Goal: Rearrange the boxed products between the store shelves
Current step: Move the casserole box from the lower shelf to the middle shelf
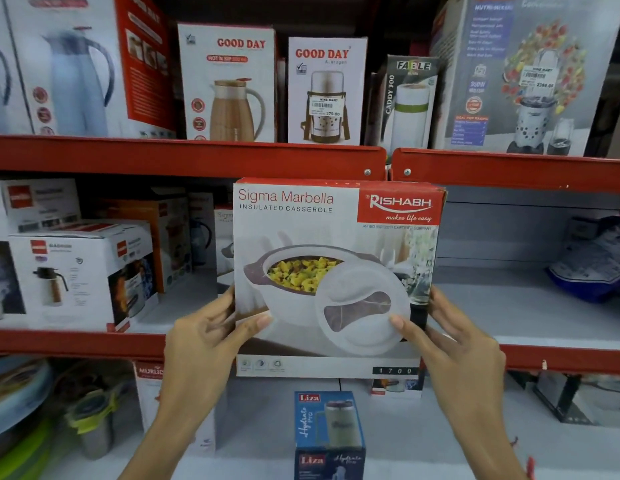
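A large white and red casserole box (332,237), labelled Sigma Marbella Insulated Casserole, is held upright in front of the middle shelf (558,356). My left hand (211,337) grips its lower left edge, thumb on the front face. My right hand (454,337) grips its lower right edge the same way. The box hides the part of the shelf behind it. Another box of the same kind (224,237) shows partly behind its left side.
The top shelf (183,155) carries flask boxes (228,84), a Fable box (405,102) and a blender box (519,74). Kettle boxes (83,271) stand at middle left. A blue bag (592,265) lies at middle right. A blue Liza box (329,434) stands on the bottom shelf.
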The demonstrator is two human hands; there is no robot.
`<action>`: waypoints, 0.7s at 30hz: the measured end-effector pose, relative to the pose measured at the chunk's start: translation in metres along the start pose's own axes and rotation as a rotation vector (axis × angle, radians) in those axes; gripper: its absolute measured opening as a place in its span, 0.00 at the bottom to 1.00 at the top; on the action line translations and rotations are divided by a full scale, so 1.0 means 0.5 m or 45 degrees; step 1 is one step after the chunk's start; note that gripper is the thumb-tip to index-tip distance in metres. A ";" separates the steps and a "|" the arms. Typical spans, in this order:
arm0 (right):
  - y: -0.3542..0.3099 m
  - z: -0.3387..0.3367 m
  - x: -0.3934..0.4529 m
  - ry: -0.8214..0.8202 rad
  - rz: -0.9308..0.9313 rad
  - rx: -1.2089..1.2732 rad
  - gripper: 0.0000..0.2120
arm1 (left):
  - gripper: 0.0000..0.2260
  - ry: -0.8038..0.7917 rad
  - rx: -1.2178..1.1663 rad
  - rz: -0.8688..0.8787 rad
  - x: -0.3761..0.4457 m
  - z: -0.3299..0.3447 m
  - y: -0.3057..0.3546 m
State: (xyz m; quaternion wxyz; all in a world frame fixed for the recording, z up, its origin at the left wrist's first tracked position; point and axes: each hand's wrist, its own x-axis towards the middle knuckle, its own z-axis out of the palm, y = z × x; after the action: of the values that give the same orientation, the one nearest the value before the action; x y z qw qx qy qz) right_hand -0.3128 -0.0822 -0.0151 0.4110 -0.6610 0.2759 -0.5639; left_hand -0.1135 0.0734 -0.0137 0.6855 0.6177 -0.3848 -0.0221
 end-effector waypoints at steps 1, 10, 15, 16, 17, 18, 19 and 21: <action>-0.004 0.001 -0.007 0.004 0.018 0.002 0.30 | 0.23 0.003 -0.002 0.002 -0.006 -0.008 0.000; -0.015 0.023 -0.059 -0.052 -0.007 0.055 0.30 | 0.23 0.005 -0.083 -0.036 -0.030 -0.074 -0.009; -0.004 0.062 -0.065 -0.028 0.024 0.035 0.31 | 0.25 0.014 -0.052 -0.011 -0.017 -0.095 -0.036; 0.000 0.074 -0.063 -0.026 0.017 0.015 0.32 | 0.25 0.019 -0.049 -0.002 -0.010 -0.097 -0.046; 0.005 0.087 -0.059 -0.019 0.008 -0.007 0.32 | 0.25 0.026 -0.049 0.005 -0.001 -0.098 -0.058; 0.013 0.102 -0.053 -0.011 -0.002 -0.025 0.32 | 0.25 0.034 -0.047 0.008 0.010 -0.097 -0.071; 0.023 0.118 -0.046 0.001 -0.005 -0.042 0.33 | 0.26 0.037 -0.045 0.012 0.023 -0.096 -0.084; 0.044 0.153 -0.030 0.020 -0.019 -0.076 0.33 | 0.25 0.028 -0.033 0.034 0.052 -0.094 -0.110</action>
State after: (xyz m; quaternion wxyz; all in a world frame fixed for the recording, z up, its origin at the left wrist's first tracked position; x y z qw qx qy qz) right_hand -0.2393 -0.0633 -0.0438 0.3847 -0.6705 0.2908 -0.5638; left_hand -0.0447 0.0860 -0.0455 0.6979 0.6038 -0.3849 -0.0112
